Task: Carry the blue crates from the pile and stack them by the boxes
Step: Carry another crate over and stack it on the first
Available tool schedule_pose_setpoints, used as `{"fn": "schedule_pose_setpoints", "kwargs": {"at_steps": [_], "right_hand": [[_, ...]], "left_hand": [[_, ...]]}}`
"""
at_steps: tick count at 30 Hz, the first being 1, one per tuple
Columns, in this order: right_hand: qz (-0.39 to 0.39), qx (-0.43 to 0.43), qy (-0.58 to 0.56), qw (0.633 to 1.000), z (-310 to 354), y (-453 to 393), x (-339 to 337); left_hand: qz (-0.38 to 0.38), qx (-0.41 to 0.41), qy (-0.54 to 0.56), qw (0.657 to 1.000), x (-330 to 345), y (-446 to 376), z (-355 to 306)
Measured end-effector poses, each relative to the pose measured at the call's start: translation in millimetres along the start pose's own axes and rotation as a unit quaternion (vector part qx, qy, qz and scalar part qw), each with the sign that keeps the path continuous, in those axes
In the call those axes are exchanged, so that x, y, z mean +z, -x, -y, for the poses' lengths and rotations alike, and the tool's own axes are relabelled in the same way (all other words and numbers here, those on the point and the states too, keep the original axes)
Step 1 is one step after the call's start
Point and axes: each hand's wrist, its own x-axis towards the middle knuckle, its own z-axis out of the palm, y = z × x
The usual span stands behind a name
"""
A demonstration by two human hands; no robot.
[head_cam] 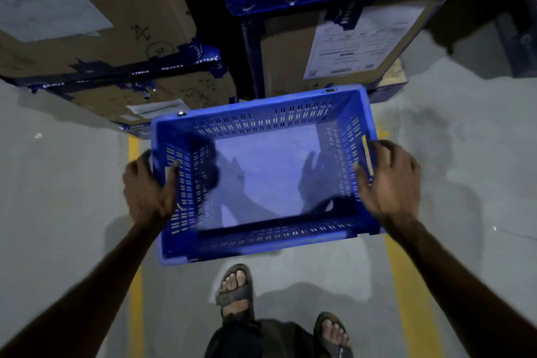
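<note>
One blue crate (pixel 261 171) is held level above the floor (pixel 58 183), just before the cardboard boxes (pixel 334 46); its short ends are gripped by the left hand (pixel 148 186) and right hand (pixel 389 180); lowering squarely is likely called for next.

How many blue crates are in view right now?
1: the blue crate held between the left hand and the right hand, in front of the cardboard boxes. Others may sit outside the frame.

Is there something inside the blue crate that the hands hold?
No, the blue crate shows only its bare bottom, while the left hand and right hand grip its sides.
</note>
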Motion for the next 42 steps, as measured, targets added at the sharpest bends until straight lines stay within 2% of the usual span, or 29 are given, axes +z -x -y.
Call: {"fn": "schedule_pose_setpoints", "kwargs": {"at_steps": [2, 3, 4, 6, 7, 9, 11, 14, 20, 28, 34, 39, 42], "right_hand": [[0.020, -0.120, -0.004, 0.993, 32, 19, -7], [0.079, -0.174, -0.014, 0.981, 50, 29, -7], [0.181, -0.212, -0.017, 0.960, 66, 38, -4], [0.379, -0.251, 0.002, 0.891, 96, 52, 9], [0.426, -0.265, 0.012, 0.865, 107, 59, 19], [0.457, -0.266, 0.012, 0.849, 124, 66, 37], [0.482, -0.229, 0.002, 0.846, 132, 64, 49], [0.493, -0.222, -0.006, 0.841, 134, 56, 61], [0.486, -0.222, -0.012, 0.845, 132, 57, 67], [0.509, -0.237, 0.011, 0.827, 135, 54, 69], [0.503, -0.271, 0.001, 0.821, 130, 55, 78], [0.497, -0.271, -0.003, 0.824, 129, 56, 76], [0.422, -0.299, -0.002, 0.856, 126, 61, 79]], "left_hand": [[-0.024, 0.113, -0.057, 0.992, 1, -22, -31], [-0.014, 0.165, -0.077, 0.983, 3, -34, -50], [0.006, 0.208, -0.094, 0.974, 9, -48, -67], [0.058, 0.278, -0.136, 0.949, 29, -75, -101], [0.094, 0.308, -0.156, 0.934, 40, -86, -118], [0.192, 0.345, -0.184, 0.900, 62, -103, -146], [0.287, 0.334, -0.210, 0.873, 80, -115, -166], [0.326, 0.305, -0.225, 0.866, 97, -129, -181], [0.264, 0.275, -0.230, 0.895, 108, -131, -179], [0.191, 0.323, -0.166, 0.912, 103, -119, -166], [0.180, 0.322, -0.161, 0.915, 106, -120, -164], [0.205, 0.316, -0.193, 0.906, 107, -121, -172], [0.188, 0.317, -0.208, 0.906, 111, -121, -169]]}}
